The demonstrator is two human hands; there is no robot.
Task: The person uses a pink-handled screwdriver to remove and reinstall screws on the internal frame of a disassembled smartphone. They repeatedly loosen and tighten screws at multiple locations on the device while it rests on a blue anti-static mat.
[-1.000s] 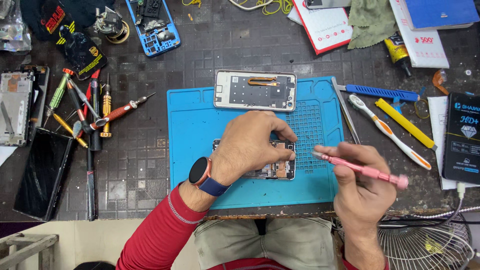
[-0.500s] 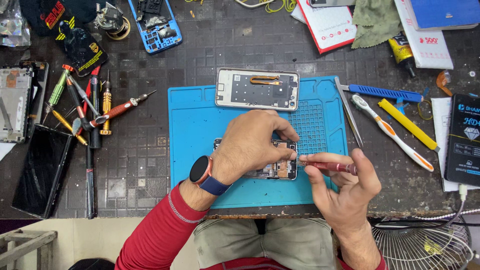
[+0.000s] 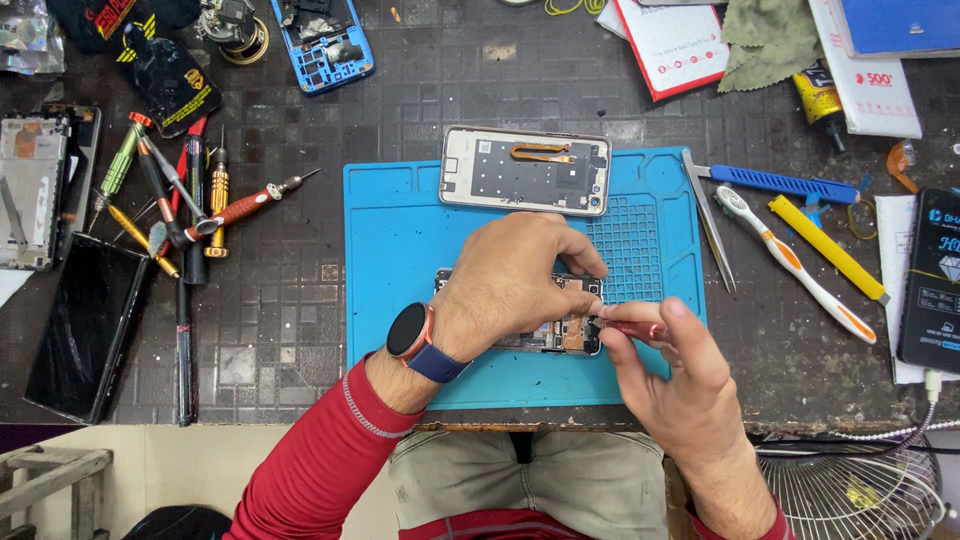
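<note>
An opened phone body [image 3: 570, 330] with its circuit board exposed lies on the blue work mat [image 3: 400, 260]. My left hand [image 3: 510, 285], with a watch on the wrist, presses down on it and covers most of it. My right hand [image 3: 665, 375] grips a pink-red tool [image 3: 630, 328], its tip touching the phone's lower right corner. A separated phone frame [image 3: 525, 170] with an orange flex cable rests at the mat's far edge.
Several screwdrivers [image 3: 170, 200] and a dark screen panel [image 3: 85, 325] lie to the left. Tweezers [image 3: 708, 220], a blue tool [image 3: 780, 183], a toothbrush [image 3: 795, 262] and a yellow pry stick [image 3: 828, 248] lie to the right. A fan grille [image 3: 850, 490] sits below the table edge.
My right hand has swung the pink tool inward from the right of the mat, bringing its tip to the phone's lower right corner. My left hand stayed on the phone.
</note>
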